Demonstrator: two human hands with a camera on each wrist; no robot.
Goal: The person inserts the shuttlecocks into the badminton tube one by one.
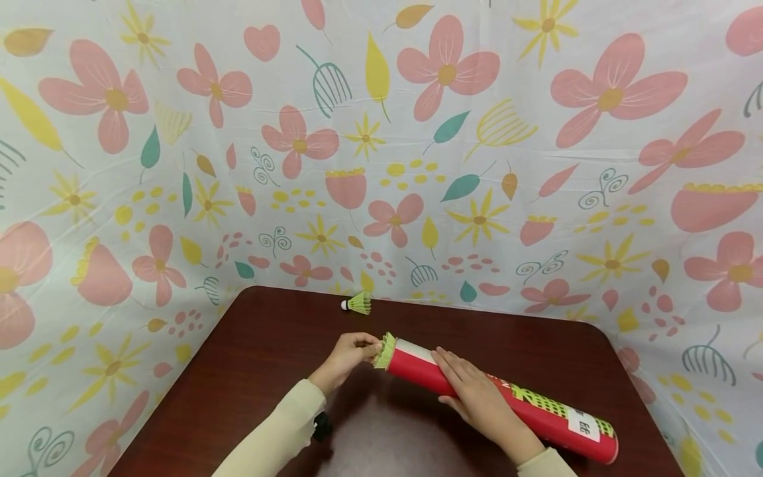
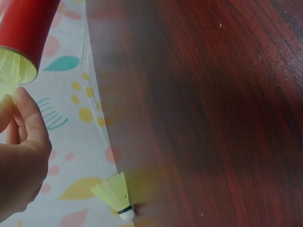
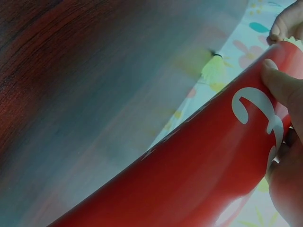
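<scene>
A red shuttlecock tube (image 1: pixel 417 374) slants across the table, its mouth toward the left and its base at the lower right. Yellow-green shuttlecock skirts (image 1: pixel 385 351) stick out of that mouth. With thumb and fingertips, my left hand (image 1: pixel 350 356) pinches the edge of a shuttlecock (image 2: pixel 8 75) there; how many are nested inside is hidden. Around the tube's upper half my right hand (image 1: pixel 477 397) holds on, thumb (image 3: pixel 279 82) along its side. Another yellow-green shuttlecock (image 1: pixel 360 303) with a white cork and black band lies on its side near the table's back edge.
The dark reddish-brown table (image 1: pixel 268 351) has rounded back corners. A white curtain (image 1: pixel 381 165) with flower and leaf prints hangs behind it and along both sides. A small black object (image 1: pixel 322 426) shows beside the left sleeve.
</scene>
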